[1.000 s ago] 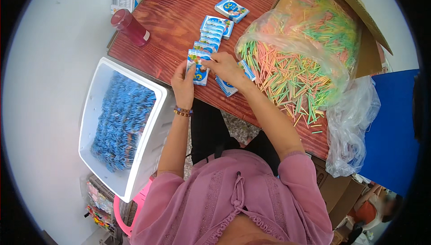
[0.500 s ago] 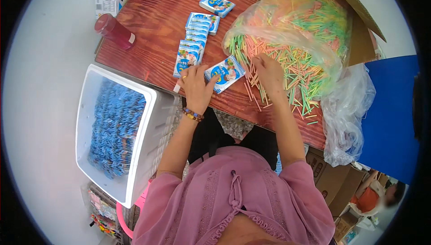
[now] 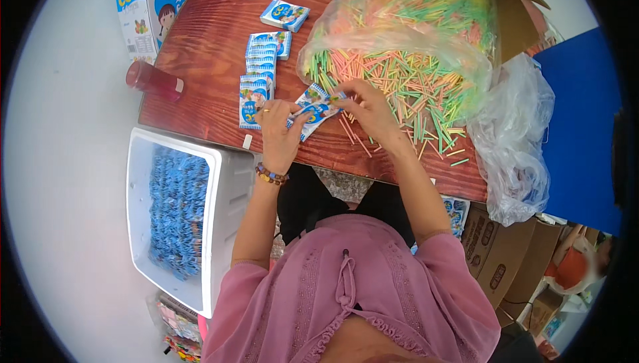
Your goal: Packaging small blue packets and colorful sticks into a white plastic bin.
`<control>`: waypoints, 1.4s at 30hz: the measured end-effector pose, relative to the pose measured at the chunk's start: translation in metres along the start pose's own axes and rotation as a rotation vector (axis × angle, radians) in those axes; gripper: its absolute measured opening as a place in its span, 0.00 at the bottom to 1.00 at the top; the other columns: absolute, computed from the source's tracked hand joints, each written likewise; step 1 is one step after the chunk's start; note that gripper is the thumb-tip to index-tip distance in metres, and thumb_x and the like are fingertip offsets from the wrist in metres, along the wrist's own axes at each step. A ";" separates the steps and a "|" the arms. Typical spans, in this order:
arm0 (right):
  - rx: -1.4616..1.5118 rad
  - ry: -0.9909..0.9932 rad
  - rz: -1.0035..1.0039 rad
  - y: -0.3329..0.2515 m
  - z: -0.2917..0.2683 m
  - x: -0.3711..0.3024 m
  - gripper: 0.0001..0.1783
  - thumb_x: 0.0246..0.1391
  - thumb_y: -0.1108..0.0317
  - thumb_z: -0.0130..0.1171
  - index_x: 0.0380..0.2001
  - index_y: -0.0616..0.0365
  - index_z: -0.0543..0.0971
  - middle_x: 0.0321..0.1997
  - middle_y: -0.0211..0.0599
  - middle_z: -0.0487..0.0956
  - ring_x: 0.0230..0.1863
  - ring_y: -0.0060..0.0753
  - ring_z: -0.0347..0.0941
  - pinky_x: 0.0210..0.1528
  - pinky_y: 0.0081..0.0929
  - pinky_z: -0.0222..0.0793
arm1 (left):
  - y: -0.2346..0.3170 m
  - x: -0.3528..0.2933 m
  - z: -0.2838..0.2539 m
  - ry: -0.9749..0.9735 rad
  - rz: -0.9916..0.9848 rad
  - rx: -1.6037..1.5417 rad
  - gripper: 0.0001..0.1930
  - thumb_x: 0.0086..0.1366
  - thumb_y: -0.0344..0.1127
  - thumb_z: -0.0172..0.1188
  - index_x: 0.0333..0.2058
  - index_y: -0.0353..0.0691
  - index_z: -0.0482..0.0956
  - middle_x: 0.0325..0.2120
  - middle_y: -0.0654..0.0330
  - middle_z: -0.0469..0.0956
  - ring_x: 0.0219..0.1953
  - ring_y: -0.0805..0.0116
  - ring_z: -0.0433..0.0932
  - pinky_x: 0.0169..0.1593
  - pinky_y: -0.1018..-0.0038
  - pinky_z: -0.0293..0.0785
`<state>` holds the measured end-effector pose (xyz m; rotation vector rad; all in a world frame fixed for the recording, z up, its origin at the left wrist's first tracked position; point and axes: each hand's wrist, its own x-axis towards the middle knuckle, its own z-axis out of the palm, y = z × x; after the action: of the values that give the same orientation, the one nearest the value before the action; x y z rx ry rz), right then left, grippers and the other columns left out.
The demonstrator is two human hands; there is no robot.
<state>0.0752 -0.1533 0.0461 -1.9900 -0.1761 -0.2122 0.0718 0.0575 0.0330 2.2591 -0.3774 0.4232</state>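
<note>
A small blue-and-white printed packet (image 3: 318, 111) is held between my two hands just above the table. It looks bent, or overlapped by a second packet; I cannot tell which. The fingers of my left hand (image 3: 278, 130) are closed on its lower left edge. My right hand (image 3: 371, 113) pinches its upper right corner between thumb and finger. Beside my left hand, an overlapping row of like packets (image 3: 260, 70) runs away from me, and another small stack (image 3: 285, 15) lies beyond it. Thin pastel sticks (image 3: 426, 90) spill from a clear plastic bag (image 3: 393, 38) right of my right hand.
A white bin (image 3: 216, 157) full of blue packets stands at the table's left. A pink-red lidded container (image 3: 154, 81) and a printed box (image 3: 156, 3) are at the far left. Crumpled clear plastic (image 3: 516, 143) hangs at the right edge near a blue panel (image 3: 576, 130).
My right hand has left the sticks and moved onto the packet's upper corner. The packet, flat before, is now raised and bent or overlapped. The whole view has shifted slightly.
</note>
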 end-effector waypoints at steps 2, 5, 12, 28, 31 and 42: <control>0.207 -0.204 0.145 0.000 0.003 0.000 0.09 0.55 0.67 0.60 0.36 0.60 0.80 0.30 0.25 0.77 0.36 0.18 0.71 0.36 0.18 0.66 | -0.002 -0.002 0.003 -0.025 -0.137 -0.189 0.07 0.55 0.31 0.66 0.30 0.37 0.77 0.30 0.60 0.77 0.39 0.64 0.75 0.41 0.69 0.66; 0.431 -0.176 0.191 0.014 0.007 -0.009 0.07 0.55 0.70 0.60 0.35 0.61 0.80 0.29 0.21 0.76 0.34 0.12 0.68 0.36 0.15 0.65 | 0.013 -0.002 0.011 -0.061 -0.407 -0.753 0.08 0.58 0.28 0.64 0.36 0.34 0.79 0.31 0.63 0.79 0.34 0.76 0.76 0.35 0.78 0.71; 0.529 -0.133 0.201 0.009 -0.003 -0.023 0.06 0.54 0.71 0.62 0.31 0.62 0.80 0.25 0.21 0.74 0.29 0.10 0.65 0.31 0.15 0.61 | 0.016 -0.015 0.029 -0.050 -0.546 -1.134 0.08 0.61 0.26 0.61 0.39 0.30 0.79 0.32 0.63 0.80 0.32 0.83 0.76 0.37 0.84 0.72; 0.599 -0.068 0.237 0.025 -0.007 -0.045 0.07 0.53 0.70 0.62 0.26 0.63 0.78 0.23 0.20 0.73 0.26 0.08 0.62 0.27 0.14 0.58 | 0.031 -0.027 0.042 -0.066 -0.559 -1.083 0.07 0.61 0.26 0.62 0.38 0.31 0.81 0.32 0.66 0.80 0.32 0.84 0.74 0.36 0.83 0.71; 0.596 -0.058 0.267 0.027 -0.005 -0.046 0.08 0.53 0.70 0.63 0.24 0.63 0.78 0.23 0.19 0.72 0.25 0.07 0.60 0.25 0.14 0.56 | 0.036 -0.029 0.042 -0.057 -0.595 -1.118 0.07 0.61 0.27 0.61 0.38 0.32 0.81 0.32 0.66 0.80 0.31 0.83 0.75 0.36 0.83 0.71; 0.768 0.016 0.090 0.000 -0.033 -0.044 0.07 0.49 0.72 0.63 0.33 0.58 0.78 0.40 0.32 0.75 0.42 0.25 0.71 0.46 0.25 0.65 | 0.035 -0.024 0.040 0.057 -0.799 -1.434 0.08 0.66 0.33 0.57 0.40 0.36 0.79 0.37 0.63 0.80 0.37 0.76 0.79 0.43 0.76 0.76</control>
<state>0.0304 -0.1843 0.0496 -1.2289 -0.1299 -0.0812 0.0433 0.0076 0.0204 0.8337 0.2466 -0.2063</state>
